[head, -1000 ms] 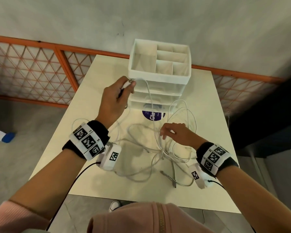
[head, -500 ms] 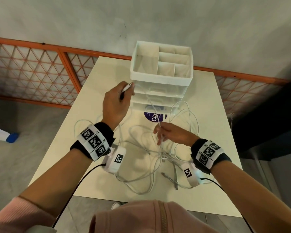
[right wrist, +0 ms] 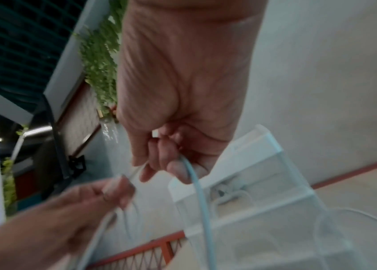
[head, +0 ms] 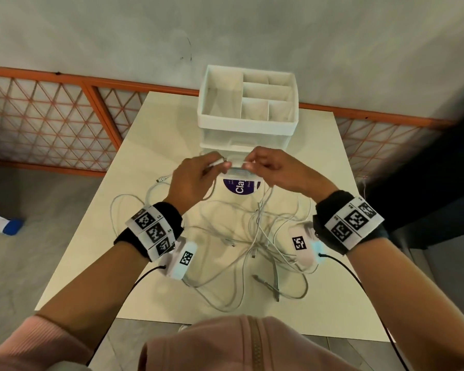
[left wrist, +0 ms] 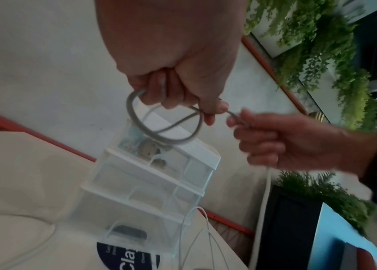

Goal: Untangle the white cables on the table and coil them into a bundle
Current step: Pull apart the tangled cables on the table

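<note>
Both hands are raised above the table [head: 97, 210], close together in front of the drawer organizer [head: 248, 121]. Left hand [head: 196, 178] has its fingers curled round a white cable [left wrist: 166, 135]: the left wrist view shows a small loop of it hanging from the fist, with the thumb and forefinger pinching the strand where it leaves toward the other hand. Right hand [head: 276, 170] pinches the same strand at its fingertips [left wrist: 233, 121], just beside the left thumb, not touching it. A short taut bit of cable runs between the two pinches. From the right hand the cable drops straight down (right wrist view, pale strand past the fingers [right wrist: 173, 164]).

The rest of the white cables [head: 255, 236] lie in a loose tangle on the table, between and below the two wrists, several loops crossing, a few connector ends sticking out. I can't tell from the head view exactly which loop in the pile the held strand joins; too many overlaps.

The organizer is white, with open compartments on top and clear drawers below, and stands at the far edge of the table. A round purple label [head: 240, 186] sits at its foot, partly behind the hands. Orange lattice railing [head: 51, 124] beyond the table.
</note>
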Demonstrator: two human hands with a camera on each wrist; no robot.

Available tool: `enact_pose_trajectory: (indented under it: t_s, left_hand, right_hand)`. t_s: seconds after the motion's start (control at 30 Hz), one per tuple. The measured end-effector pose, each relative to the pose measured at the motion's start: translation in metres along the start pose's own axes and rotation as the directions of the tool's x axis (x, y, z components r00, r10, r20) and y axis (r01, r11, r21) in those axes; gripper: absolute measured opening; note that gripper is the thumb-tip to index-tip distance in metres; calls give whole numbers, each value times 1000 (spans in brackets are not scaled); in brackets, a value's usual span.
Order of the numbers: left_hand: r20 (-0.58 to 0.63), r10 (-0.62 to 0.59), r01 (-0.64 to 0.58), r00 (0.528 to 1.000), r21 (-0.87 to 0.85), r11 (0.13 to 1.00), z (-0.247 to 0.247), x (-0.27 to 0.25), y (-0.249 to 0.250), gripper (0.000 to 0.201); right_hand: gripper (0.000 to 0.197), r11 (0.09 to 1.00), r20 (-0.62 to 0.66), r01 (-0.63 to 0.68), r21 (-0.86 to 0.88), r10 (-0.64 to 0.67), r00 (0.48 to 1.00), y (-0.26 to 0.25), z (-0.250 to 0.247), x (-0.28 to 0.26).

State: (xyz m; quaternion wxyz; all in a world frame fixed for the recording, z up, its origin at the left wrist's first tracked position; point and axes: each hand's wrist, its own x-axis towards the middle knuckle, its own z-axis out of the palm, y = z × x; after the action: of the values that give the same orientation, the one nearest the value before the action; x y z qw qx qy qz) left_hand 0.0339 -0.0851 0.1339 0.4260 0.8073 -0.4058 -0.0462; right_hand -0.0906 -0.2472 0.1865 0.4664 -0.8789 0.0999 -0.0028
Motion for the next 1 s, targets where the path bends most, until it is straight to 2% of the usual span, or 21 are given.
enact_pose_trajectory:
  t_s: [0.07, 0.17, 0.23, 0.3, 0.4, 0.43, 0.5, 0.57, 0.63, 0.7, 0.77, 0.87, 0.93, 1.0]
  left_hand:
    - [-146, 37, -35, 989, 19, 999, -11, 3, 1, 24]
    - [-344, 43, -45, 938, 2, 999, -24, 4, 0, 23]
    - [-491, -24, -13, 871, -71, 997, -33, 8, -6, 23]
    - [-555, -107, 68, 825, -89, 994, -44, 12, -16, 26]
    - [-463, -231, 259, 856, -4, 966, -50, 12, -34, 20]
    - [-419, -248, 289, 873, 35, 957, -47, 9, -36, 22]
    - [-333, -208, 241, 920, 62, 969, -36, 1, -32, 27]
    - [-251, -90, 95, 964, 8, 995, -21, -5, -19, 26]
    - [-117, 8, -18, 993, -88, 996, -5, -8, -4, 30]
    - [59, 68, -58, 996, -161, 985, 9, -11, 7, 32]
    - [156, 65, -42, 986, -146, 988, 18, -12, 7, 8]
    - [125, 19, -10, 992, -74, 997, 18, -12, 3, 35]
    - [22, 31, -30, 999, -50, 998, 11, -12, 3, 36]
    - [-97, 56, -61, 994, -53, 997, 1, -11, 7, 29]
  right_hand:
    - [20, 999, 48, -49, -22, 50, 998, 24, 3, -5]
    - [13, 972, 235, -146, -185, 188, 954, 73, 16, -15]
    - [19, 934, 321, -199, -298, 294, 900, 103, 25, -23]
    - [24, 913, 307, -259, -314, 356, 883, 120, 28, -31]
    - [23, 913, 114, -307, -270, 347, 931, 122, 21, -34]
    - [21, 919, 38, -298, -257, 317, 948, 117, 17, -33]
    - [19, 939, -74, -249, -238, 238, 968, 101, 10, -28]
    - [24, 952, -78, -202, -229, 189, 979, 81, 6, -23]
    - [27, 953, 1, -146, -266, 151, 988, 59, 8, -18]
    - [27, 944, 72, -47, -327, 74, 995, 36, 12, -14]
    - [26, 950, 72, 33, -312, -11, 997, 19, 13, -12]
    - [21, 971, -9, 37, -236, -40, 999, 20, 10, -9]
    - [17, 976, -9, -25, -214, 24, 1000, 38, 9, -12]
    - [15, 972, 34, -103, -213, 112, 993, 64, 14, -16]
